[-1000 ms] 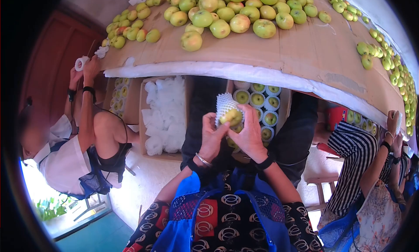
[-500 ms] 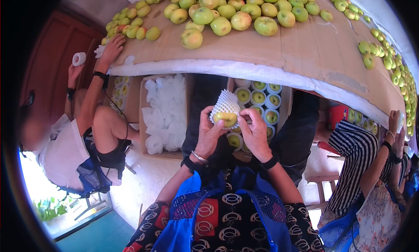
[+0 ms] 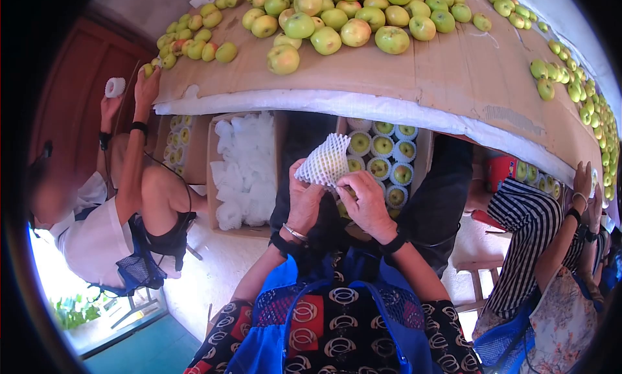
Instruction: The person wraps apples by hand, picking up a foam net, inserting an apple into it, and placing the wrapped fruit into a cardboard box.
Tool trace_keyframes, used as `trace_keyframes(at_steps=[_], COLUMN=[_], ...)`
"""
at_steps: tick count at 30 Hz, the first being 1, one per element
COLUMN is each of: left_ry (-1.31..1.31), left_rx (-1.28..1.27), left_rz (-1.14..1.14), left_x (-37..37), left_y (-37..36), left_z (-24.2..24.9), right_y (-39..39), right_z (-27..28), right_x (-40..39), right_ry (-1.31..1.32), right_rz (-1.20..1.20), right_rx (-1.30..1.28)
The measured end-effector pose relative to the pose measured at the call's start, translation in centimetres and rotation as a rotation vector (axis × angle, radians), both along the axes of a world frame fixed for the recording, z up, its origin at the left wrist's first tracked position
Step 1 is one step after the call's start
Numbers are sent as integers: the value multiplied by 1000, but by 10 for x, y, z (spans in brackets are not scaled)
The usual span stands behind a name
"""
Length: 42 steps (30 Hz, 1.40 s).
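Observation:
In front of my lap, my left hand (image 3: 303, 202) is closed round an apple that a white foam net sleeve (image 3: 325, 161) now covers almost fully. The sleeve's pointed end tilts up and to the right. My right hand (image 3: 368, 204) pinches the lower right edge of the sleeve between thumb and fingertips. Below and beyond my hands stands a cardboard box (image 3: 425, 155) with rows of apples in foam nets (image 3: 382, 144). Part of that box is hidden behind my hands.
Many loose apples (image 3: 324, 40) lie on the cardboard-covered table (image 3: 402, 72). Left of my legs is a box (image 3: 212, 155) of white foam nets (image 3: 249, 166). A co-worker at left holds a foam net (image 3: 115, 87) and touches an apple (image 3: 148, 70). Another person (image 3: 525, 225) sits at right.
The sleeve has come down over the apple, which showed at its lower end before. My hands have turned it slightly. The left co-worker's hand has drawn back towards the table edge.

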<state>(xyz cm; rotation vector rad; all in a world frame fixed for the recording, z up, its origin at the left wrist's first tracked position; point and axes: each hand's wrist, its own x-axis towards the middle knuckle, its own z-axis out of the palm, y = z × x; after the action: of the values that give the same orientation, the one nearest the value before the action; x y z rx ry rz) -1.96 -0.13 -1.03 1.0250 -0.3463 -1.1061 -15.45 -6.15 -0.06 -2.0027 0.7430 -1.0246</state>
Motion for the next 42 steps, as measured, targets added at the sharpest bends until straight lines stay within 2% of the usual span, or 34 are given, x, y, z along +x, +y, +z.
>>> trace_keyframes(at_steps=[1,3,5,6,7,8,9,11,13,17,20,23,25,26,30,35,40,42], left_ry=[0,-165,-238,-313,-312,-599,-885,-990,-1335,-1409,-1398,-1363,-1604,-1607,-1540,-1479,-1404,-1255], left_rx=[-1,-44,-42,-56,-56,-17,27,95,115,50,19,-109,-143,-144,-83,-231,-254,-212], left_rz=[2,28,28,25,24,12,4,-9,-24,-93,-209,-164,59,60,-28,-158,-189,-99], left_x=[1,2,-2,-4,-5,-5,-6,-6,-9,-5,-5,-2,-1,0,-3,-9,-10,1], left_y=[-2,-2,3,2,0,-3,-3,-3,-1,-8,-5,-2,-2,-2,3,9,12,18], left_z=[1,3,8,9,10,11,14,23,36,47,56,47,46,46,44,39,44,49], right_y=[0,2,12,15,17,17,18,19,16,10,8,8,12,13,15,12,13,11], right_z=[-2,-4,-3,-4,-4,-4,-5,-8,-7,-15,-16,-20,-23,-24,-27,-24,-30,-27], right_x=[-3,-2,-2,1,6,10,10,10,8,11,5,4,5,6,7,7,6,4], right_ry=[21,40,-85,-83,-321,-563,-563,-713,-706,-700,-761,-832,-833,-832,-840,-911,-976,-975], right_rz=[0,0,-83,-82,1,90,93,134,129,52,51,105,107,109,95,98,152,167], right_rx=[67,137,562,561,728,887,887,1071,1067,941,1007,977,1026,1078,1117,1192,1236,1209])
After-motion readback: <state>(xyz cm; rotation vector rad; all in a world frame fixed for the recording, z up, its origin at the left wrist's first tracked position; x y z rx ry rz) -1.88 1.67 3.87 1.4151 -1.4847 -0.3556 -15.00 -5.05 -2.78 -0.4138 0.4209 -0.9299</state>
